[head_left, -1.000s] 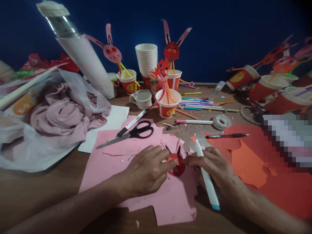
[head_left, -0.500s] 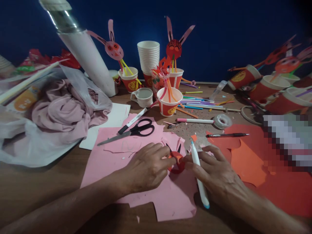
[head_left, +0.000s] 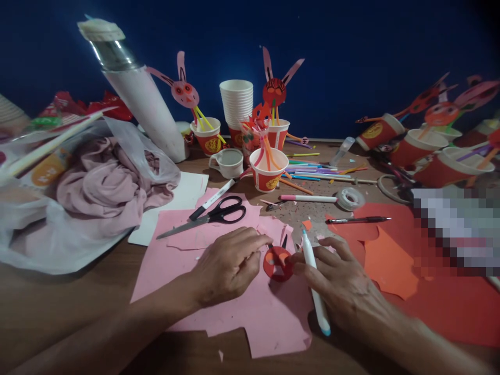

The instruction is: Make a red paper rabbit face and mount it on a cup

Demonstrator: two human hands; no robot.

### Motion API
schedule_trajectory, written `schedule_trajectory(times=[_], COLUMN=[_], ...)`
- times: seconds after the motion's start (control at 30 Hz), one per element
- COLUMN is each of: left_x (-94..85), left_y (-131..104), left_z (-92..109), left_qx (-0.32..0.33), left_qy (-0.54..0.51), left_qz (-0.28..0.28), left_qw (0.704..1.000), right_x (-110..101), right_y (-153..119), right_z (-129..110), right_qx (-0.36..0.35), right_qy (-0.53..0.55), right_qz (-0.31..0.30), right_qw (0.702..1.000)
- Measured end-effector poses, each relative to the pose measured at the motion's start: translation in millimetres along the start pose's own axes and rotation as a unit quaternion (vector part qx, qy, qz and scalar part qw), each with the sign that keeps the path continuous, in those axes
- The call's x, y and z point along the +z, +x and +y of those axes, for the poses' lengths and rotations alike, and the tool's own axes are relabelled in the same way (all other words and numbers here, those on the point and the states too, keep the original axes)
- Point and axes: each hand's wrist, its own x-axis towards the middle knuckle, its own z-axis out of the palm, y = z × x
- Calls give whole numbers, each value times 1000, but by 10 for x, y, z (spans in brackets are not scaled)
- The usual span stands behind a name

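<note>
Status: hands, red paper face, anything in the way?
Left hand beside red paper face. Right hand at face's right edge, holding blue-tipped white pen. Face on pink paper. Scissors lie apart from it.

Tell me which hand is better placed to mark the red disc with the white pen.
Probably the right hand: it holds the white pen, just beside the red disc. The left hand, on the disc's other side, shows no pen and seems better suited to steadying.

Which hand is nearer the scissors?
Left. The left hand is just on the near side of the scissors; the right hand, holding the white marker, is farther off to their right.
</note>
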Motion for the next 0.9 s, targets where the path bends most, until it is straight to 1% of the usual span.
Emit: schedule_trajectory(times=[0.13, 0.23, 0.33, 0.47, 0.53, 0.63, 0.7, 0.8, 0.9], left_x=[-90, -117, -99, -78, -80, -79, -67, -39, -18], left_y=[-25, -35, -27, 1, 12, 17, 14, 9, 11], left_z=[13, 21, 14, -2, 2, 27, 51, 80, 90], left_qx=[-5, -22, -50, -55, -45, -3, 30, 71, 85], left_qy=[-2, -14, -25, -38, -42, -21, 24, 104, 142], left_qz=[28, 10, -15, -9, -10, -34, -64, -105, -124], left_qw=[1000, 1000, 998, 998, 998, 999, 997, 986, 978], right_x=[11, 5, -4, -4, -1, -2, -5, -6, -4], right_y=[-7, -11, -18, -16, -6, 8, 11, 6, 0], right_z=[8, 3, 1, 11, 15, 17, 17, 20, 22], right_qx=[-2, -3, 0, 7, 6, 0, -2, -3, -2], right_qy=[4, 3, 4, 14, 20, 24, 25, 28, 29], right_qz=[-1, -2, -3, -5, -4, 1, 3, 0, 2], right_qw=[1000, 1000, 1000, 1000, 1000, 1000, 1000, 1000, 1000])
